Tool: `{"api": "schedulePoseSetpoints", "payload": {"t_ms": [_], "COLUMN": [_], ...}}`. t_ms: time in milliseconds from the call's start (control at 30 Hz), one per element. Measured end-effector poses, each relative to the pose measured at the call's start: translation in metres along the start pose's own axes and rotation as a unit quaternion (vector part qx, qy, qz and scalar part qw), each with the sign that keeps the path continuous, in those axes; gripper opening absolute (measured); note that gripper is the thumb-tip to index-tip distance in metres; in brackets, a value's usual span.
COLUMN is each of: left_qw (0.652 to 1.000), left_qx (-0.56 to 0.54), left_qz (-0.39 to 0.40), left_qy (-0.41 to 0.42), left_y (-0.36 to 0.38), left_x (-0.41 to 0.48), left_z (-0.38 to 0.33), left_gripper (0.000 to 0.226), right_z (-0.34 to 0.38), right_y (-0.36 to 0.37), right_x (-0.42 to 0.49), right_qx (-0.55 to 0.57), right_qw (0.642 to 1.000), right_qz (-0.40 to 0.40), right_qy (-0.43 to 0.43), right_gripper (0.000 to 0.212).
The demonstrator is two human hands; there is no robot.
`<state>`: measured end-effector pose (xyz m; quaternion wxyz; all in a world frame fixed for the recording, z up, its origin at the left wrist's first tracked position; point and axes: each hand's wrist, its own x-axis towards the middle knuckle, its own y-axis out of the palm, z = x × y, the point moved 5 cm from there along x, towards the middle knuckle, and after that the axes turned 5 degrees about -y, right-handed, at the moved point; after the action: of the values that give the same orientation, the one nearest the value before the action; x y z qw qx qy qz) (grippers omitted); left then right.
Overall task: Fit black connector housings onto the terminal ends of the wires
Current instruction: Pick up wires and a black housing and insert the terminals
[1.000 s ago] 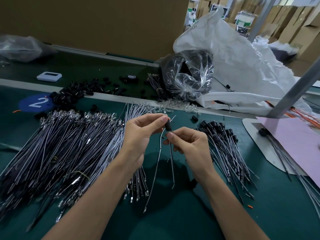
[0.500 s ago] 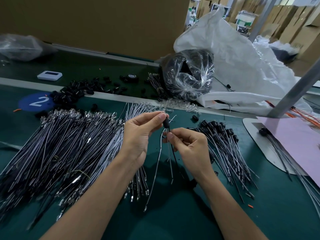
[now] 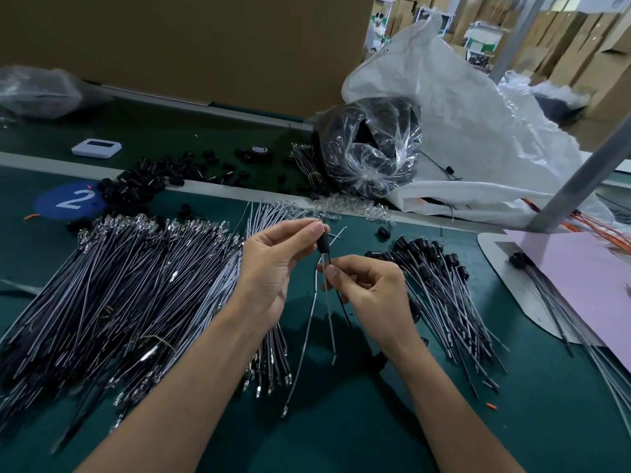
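Note:
My left hand (image 3: pixel 273 264) pinches a black connector housing (image 3: pixel 323 243) between thumb and forefinger, above the green mat. Just below it, my right hand (image 3: pixel 370 295) pinches the thin wires (image 3: pixel 328 312) that run up into the housing; their loose ends hang down toward the mat. A large heap of bare grey and black wires (image 3: pixel 112 295) with metal terminals lies to the left. To the right lies a pile of wires fitted with black housings (image 3: pixel 440 285). Loose black housings (image 3: pixel 143 182) are scattered at the back left.
A clear bag of black parts (image 3: pixel 370 148) and a big white sack (image 3: pixel 478 131) stand behind my hands. A blue disc marked 2 (image 3: pixel 70 201) and a small white device (image 3: pixel 96 147) lie at the back left. A pink sheet (image 3: pixel 580 285) and a metal post (image 3: pixel 580 179) are at right.
My right hand slid a little down the wires, away from the housing, so more wire shows between my hands. My left hand kept hold of the housing.

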<state>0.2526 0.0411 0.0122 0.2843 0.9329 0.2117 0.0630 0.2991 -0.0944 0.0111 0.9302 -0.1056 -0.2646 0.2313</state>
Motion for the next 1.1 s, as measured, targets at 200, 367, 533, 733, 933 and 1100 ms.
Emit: {"api": "schedulePoseSetpoints", "payload": {"t_ms": [200,367,533,733,933,1100], "left_qw": [1.000,1.000,0.999,0.992,0.996,0.994], "left_qx": [0.006,0.008,-0.007,0.079,0.052,0.047], "left_qz": [-0.009,-0.005,0.033,0.095,0.059,0.067], "left_qy": [0.001,0.003,-0.009,-0.030,0.031,0.068], "left_y": [-0.001,0.000,0.003,0.014,0.012,0.015], "left_x": [0.000,0.000,-0.001,-0.004,-0.005,-0.007], "left_z": [0.001,0.001,0.002,0.009,0.002,-0.002], "left_gripper": [0.024,0.017,0.027,0.043,0.030,0.022], "right_z": [0.000,0.000,0.000,0.003,0.003,0.007], "right_y": [0.000,0.001,-0.001,-0.009,-0.004,-0.003], "right_x": [-0.001,-0.001,0.000,0.001,-0.001,-0.002], "right_qx": [-0.002,-0.007,0.010,0.041,0.039,0.017], "right_qw": [1.000,1.000,1.000,0.997,0.998,0.997], "right_qz": [0.002,0.010,-0.005,-0.057,-0.049,-0.057], "right_qy": [0.010,0.006,-0.001,-0.022,-0.029,-0.047], "right_gripper": [0.018,0.019,0.019,0.016,0.009,0.006]}}
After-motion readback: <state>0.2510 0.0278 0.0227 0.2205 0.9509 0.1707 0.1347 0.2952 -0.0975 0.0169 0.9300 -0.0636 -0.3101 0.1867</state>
